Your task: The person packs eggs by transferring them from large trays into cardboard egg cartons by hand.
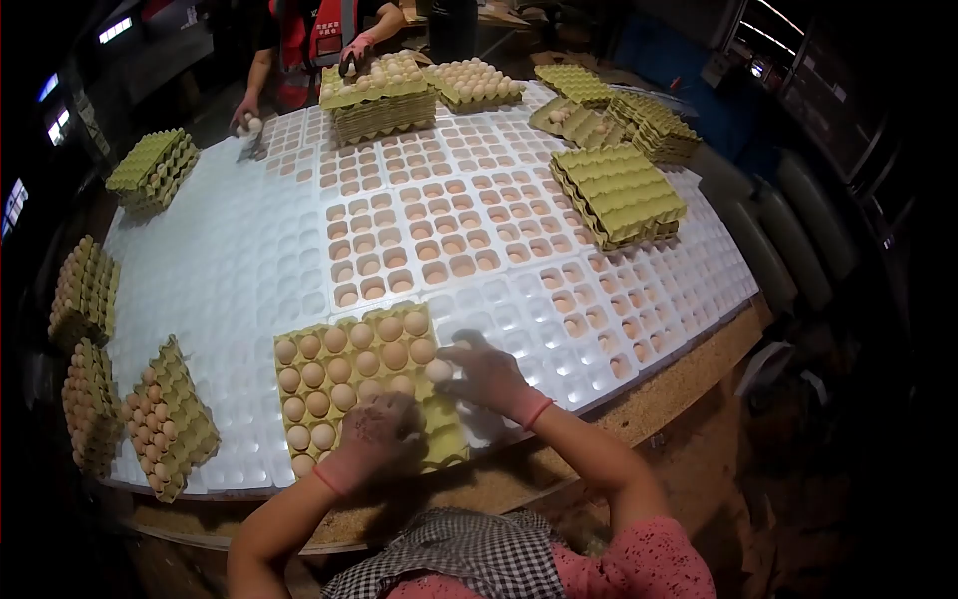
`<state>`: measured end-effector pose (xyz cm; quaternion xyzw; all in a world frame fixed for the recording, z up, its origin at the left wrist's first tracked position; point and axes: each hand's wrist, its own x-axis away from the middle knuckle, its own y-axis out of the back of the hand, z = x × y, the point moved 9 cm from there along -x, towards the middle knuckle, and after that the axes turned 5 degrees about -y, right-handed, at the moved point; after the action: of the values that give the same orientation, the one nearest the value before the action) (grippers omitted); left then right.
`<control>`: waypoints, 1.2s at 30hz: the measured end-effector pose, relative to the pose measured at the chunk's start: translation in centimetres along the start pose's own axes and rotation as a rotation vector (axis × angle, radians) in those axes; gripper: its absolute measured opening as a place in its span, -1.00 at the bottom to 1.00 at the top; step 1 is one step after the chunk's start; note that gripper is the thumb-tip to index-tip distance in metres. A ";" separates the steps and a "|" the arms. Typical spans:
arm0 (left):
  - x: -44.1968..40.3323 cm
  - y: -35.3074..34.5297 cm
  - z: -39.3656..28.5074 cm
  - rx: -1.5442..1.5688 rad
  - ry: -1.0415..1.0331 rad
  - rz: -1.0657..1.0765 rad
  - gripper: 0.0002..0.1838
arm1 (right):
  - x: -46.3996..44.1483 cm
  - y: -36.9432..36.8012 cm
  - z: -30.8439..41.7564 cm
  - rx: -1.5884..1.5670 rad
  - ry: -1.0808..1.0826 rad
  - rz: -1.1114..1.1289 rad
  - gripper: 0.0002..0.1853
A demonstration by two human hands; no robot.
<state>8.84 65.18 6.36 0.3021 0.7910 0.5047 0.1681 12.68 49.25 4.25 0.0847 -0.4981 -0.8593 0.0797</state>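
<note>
A yellow-green egg tray [429, 317] lies in front of me, with pale eggs [339, 369] in most of its cups and bare cups at its front right. My left hand [377, 441], in a pinkish glove, is over the front middle of this tray with its fingers curled down. What its fingertips hold, if anything, is hidden. At the tray's right edge, my gloved right hand [491, 377] pinches an egg [439, 370] between thumb and fingers. Under and beyond the tray spread white foam trays [469, 299] with square cups.
Many foam cups hold eggs. Stacked egg trays [619, 195] stand at right, more full trays [85, 285] at left, and a tilted one [170, 424] at front left. Across the table a person in a red vest [317, 45] handles eggs. The wooden table edge [679, 399] runs along my side.
</note>
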 end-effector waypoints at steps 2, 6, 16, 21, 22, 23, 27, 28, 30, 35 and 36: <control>-2.5 2.8 -1.2 0.058 -0.045 -0.136 -0.57 | -0.1 3.4 -3.8 -0.236 -0.123 -0.183 -0.50; -12.5 -0.3 -1.7 -0.130 -0.153 -0.092 -0.66 | -3.0 2.2 -9.9 0.116 -0.170 -0.120 -0.56; -22.0 -3.2 2.9 -0.284 -0.070 0.018 -0.76 | -9.3 3.1 -12.4 -0.009 0.117 -0.527 -0.83; -15.9 5.3 12.4 0.143 0.255 -0.348 -0.62 | -9.9 4.0 -5.9 -0.264 0.259 -0.332 -0.74; -14.2 6.2 13.8 0.189 0.380 -0.367 -0.60 | -10.0 2.9 -3.4 -0.191 0.377 -0.280 -0.70; -13.0 6.7 14.3 0.184 0.359 -0.385 -0.55 | -9.9 1.9 -1.2 -0.113 0.498 -0.229 -0.67; -10.3 5.0 11.4 -0.017 0.067 -0.238 -0.35 | -11.9 -2.4 -2.1 -0.180 0.323 0.074 -0.57; -10.1 4.3 10.1 -0.051 0.019 -0.151 -0.30 | -11.8 -1.3 -3.4 -0.658 0.170 0.099 -0.55; -9.9 2.8 8.2 -0.206 -0.088 -0.008 -0.31 | -11.2 -0.8 -6.2 -1.315 -0.049 0.076 -0.48; -10.4 1.3 8.7 -0.255 -0.112 0.073 -0.35 | -7.6 -4.2 0.6 0.200 0.225 0.331 -0.37; -9.9 1.9 11.0 -0.043 -0.053 -0.090 -0.39 | -7.5 -3.8 -0.3 0.114 0.170 0.303 -0.38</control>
<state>23.26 67.06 2.93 0.2759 0.7881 0.5052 0.2180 19.84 52.58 1.30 0.0856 -0.5445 -0.7975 0.2452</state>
